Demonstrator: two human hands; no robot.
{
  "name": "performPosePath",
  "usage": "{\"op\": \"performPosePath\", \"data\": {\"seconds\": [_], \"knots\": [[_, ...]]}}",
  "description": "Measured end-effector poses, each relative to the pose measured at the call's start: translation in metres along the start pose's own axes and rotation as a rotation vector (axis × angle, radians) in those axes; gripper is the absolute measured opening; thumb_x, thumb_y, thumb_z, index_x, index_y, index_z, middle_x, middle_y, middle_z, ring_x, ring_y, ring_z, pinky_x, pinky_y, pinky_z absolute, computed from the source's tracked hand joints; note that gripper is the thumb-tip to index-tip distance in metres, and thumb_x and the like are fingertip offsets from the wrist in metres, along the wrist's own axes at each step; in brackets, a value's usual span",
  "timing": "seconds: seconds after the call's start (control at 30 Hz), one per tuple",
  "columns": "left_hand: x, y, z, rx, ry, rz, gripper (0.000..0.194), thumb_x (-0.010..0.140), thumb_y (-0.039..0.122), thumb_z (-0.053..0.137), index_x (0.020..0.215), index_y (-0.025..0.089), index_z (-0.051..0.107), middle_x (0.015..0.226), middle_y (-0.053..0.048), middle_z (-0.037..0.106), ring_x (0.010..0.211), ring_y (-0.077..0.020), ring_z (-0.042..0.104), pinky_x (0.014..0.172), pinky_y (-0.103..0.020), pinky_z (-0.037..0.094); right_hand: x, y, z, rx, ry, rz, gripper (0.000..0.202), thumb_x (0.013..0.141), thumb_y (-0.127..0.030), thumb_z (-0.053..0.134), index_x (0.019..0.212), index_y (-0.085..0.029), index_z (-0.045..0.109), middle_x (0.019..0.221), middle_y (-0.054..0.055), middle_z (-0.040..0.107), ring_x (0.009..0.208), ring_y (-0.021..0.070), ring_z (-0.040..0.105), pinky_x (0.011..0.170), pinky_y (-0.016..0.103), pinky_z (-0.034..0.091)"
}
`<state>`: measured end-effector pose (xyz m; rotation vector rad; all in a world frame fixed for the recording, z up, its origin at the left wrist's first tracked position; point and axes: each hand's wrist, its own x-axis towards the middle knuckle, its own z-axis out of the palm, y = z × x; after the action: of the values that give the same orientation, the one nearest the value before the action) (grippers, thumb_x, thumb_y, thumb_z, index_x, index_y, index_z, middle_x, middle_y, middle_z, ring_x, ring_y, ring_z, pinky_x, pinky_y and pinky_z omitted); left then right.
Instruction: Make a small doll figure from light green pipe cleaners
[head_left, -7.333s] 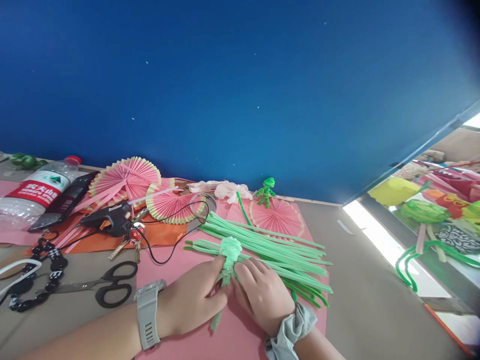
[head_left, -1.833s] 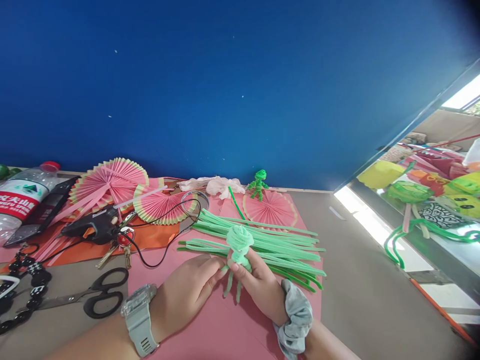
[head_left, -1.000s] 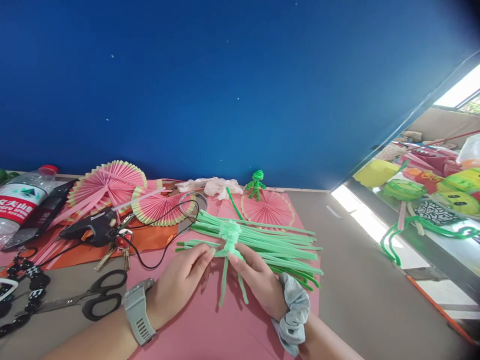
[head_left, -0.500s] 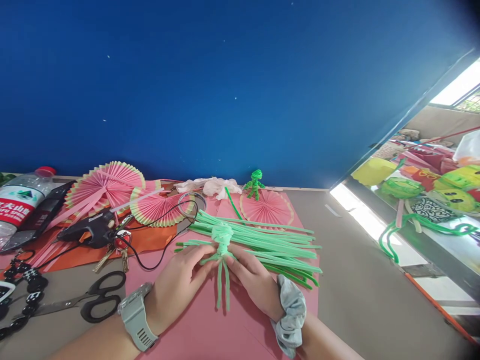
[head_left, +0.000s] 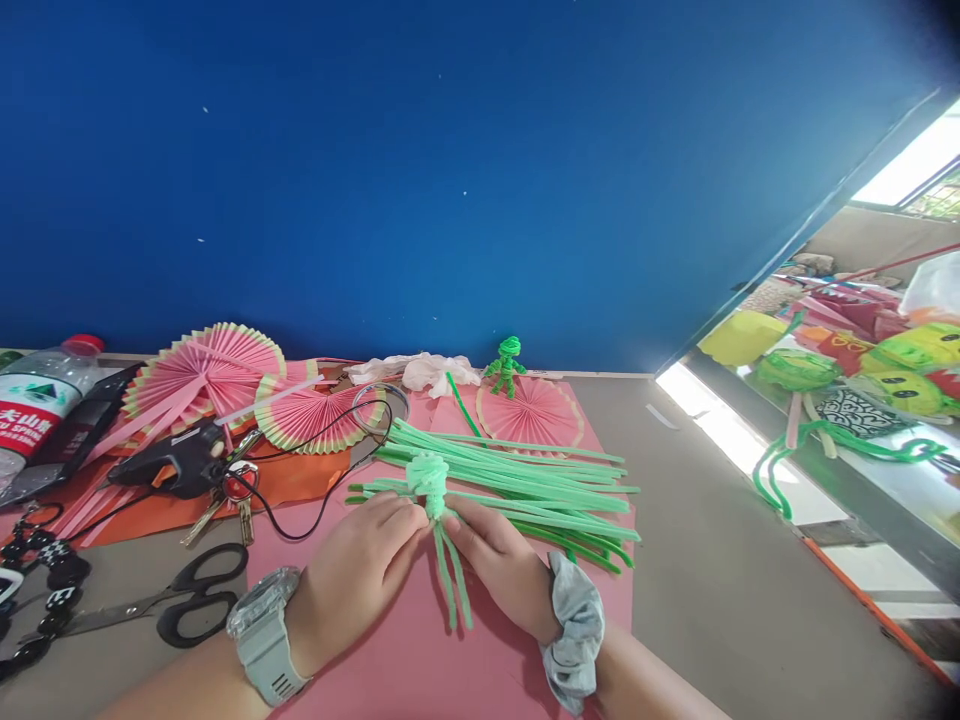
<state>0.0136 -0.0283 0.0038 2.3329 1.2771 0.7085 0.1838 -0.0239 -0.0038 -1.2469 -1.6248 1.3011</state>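
A pale green pipe cleaner figure [head_left: 427,477] with a coiled head and body is pinched between my two hands, its two straight legs hanging down. My left hand [head_left: 379,555] closes on its left side, thumb and fingertips near the lower body. From the other side my right hand [head_left: 499,560] grips it the same way. The fingers hide the figure's arms. Just behind the hands, a bundle of green pipe cleaners [head_left: 555,480] lies on pink paper [head_left: 420,660]. Farther back stands a darker green pipe cleaner figure [head_left: 505,368].
Black scissors [head_left: 199,595], keys [head_left: 244,500] and a black glue gun [head_left: 176,460] lie to the left. Pink paper fans [head_left: 210,375] and a plastic bottle [head_left: 45,400] sit behind them. A blue panel [head_left: 450,180] rises at the back.
The figure has tilted in my hands, its head shifting left and its legs swinging slightly right. My left fingers have closed in nearer to its body. The view has shifted slightly.
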Motion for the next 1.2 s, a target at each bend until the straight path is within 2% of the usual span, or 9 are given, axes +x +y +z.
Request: {"op": "performPosePath", "data": {"seconds": [0.1, 0.17, 0.33, 0.57, 0.8, 0.97, 1.13, 1.2], "knots": [[0.002, 0.002, -0.001, -0.070, 0.022, -0.032, 0.015, 0.087, 0.016, 0.038, 0.078, 0.021, 0.048, 0.074, 0.001, 0.056, 0.070, -0.0151, 0.053, 0.064, -0.025, 0.040, 0.002, -0.002, 0.000, 0.030, -0.085, -0.053, 0.031, 0.088, -0.034, 0.041, 0.113, -0.024, 0.057, 0.103, 0.001, 0.062, 0.098, 0.0184, 0.055, 0.089, 0.031, 0.040], [0.002, 0.002, -0.001, -0.091, 0.016, -0.068, 0.015, 0.087, 0.017, 0.038, 0.077, 0.021, 0.048, 0.072, 0.001, 0.056, 0.067, -0.0146, 0.053, 0.062, -0.025, 0.039, 0.003, -0.002, -0.001, 0.026, -0.090, -0.091, 0.032, 0.089, -0.032, 0.040, 0.116, -0.023, 0.054, 0.105, 0.002, 0.062, 0.099, 0.0183, 0.054, 0.089, 0.031, 0.040], [0.002, -0.002, 0.000, -0.136, -0.019, -0.106, 0.015, 0.088, 0.019, 0.039, 0.081, 0.021, 0.052, 0.074, 0.001, 0.061, 0.068, -0.0143, 0.056, 0.063, -0.024, 0.042, 0.003, 0.000, -0.001, 0.021, -0.073, -0.113, 0.031, 0.090, -0.031, 0.038, 0.118, -0.025, 0.053, 0.106, 0.000, 0.061, 0.097, 0.0174, 0.055, 0.089, 0.030, 0.040], [0.003, -0.008, 0.004, -0.125, 0.008, -0.129, 0.021, 0.087, 0.021, 0.043, 0.104, 0.023, 0.055, 0.102, -0.003, 0.065, 0.090, -0.0186, 0.060, 0.077, -0.028, 0.047, 0.001, 0.000, 0.002, 0.065, 0.030, -0.083, 0.030, 0.090, -0.031, 0.040, 0.116, -0.029, 0.053, 0.111, -0.002, 0.060, 0.105, 0.0154, 0.052, 0.092, 0.025, 0.038], [0.002, -0.008, 0.004, -0.114, 0.015, -0.122, 0.022, 0.087, 0.017, 0.042, 0.103, 0.022, 0.055, 0.104, -0.002, 0.065, 0.095, -0.0175, 0.059, 0.084, -0.029, 0.045, 0.001, 0.005, 0.003, 0.017, 0.075, -0.080, 0.030, 0.089, -0.033, 0.042, 0.116, -0.029, 0.054, 0.115, -0.002, 0.058, 0.113, 0.0179, 0.047, 0.096, 0.028, 0.036], [0.002, -0.007, 0.004, -0.116, -0.033, -0.105, 0.022, 0.087, 0.015, 0.041, 0.104, 0.022, 0.053, 0.102, -0.002, 0.063, 0.095, -0.0163, 0.057, 0.083, -0.028, 0.044, 0.001, 0.002, 0.002, 0.023, 0.060, -0.087, 0.030, 0.089, -0.033, 0.041, 0.115, -0.027, 0.055, 0.112, 0.000, 0.060, 0.107, 0.0182, 0.052, 0.093, 0.029, 0.038], [0.002, -0.011, 0.005, -0.106, -0.026, -0.098, 0.028, 0.087, 0.012, 0.039, 0.110, 0.024, 0.050, 0.103, -0.003, 0.061, 0.096, -0.0167, 0.056, 0.081, -0.028, 0.043, 0.002, -0.005, 0.000, 0.011, -0.012, -0.099, 0.030, 0.090, -0.032, 0.038, 0.115, -0.029, 0.054, 0.103, -0.002, 0.063, 0.089, 0.0151, 0.058, 0.086, 0.027, 0.042], [0.003, -0.012, 0.004, -0.085, -0.037, -0.103, 0.026, 0.087, 0.013, 0.040, 0.107, 0.024, 0.052, 0.102, -0.003, 0.062, 0.094, -0.0177, 0.056, 0.080, -0.029, 0.043, 0.004, -0.006, -0.001, 0.000, -0.007, -0.121, 0.029, 0.090, -0.031, 0.038, 0.114, -0.029, 0.054, 0.103, -0.003, 0.063, 0.090, 0.0151, 0.058, 0.087, 0.027, 0.042]]}}
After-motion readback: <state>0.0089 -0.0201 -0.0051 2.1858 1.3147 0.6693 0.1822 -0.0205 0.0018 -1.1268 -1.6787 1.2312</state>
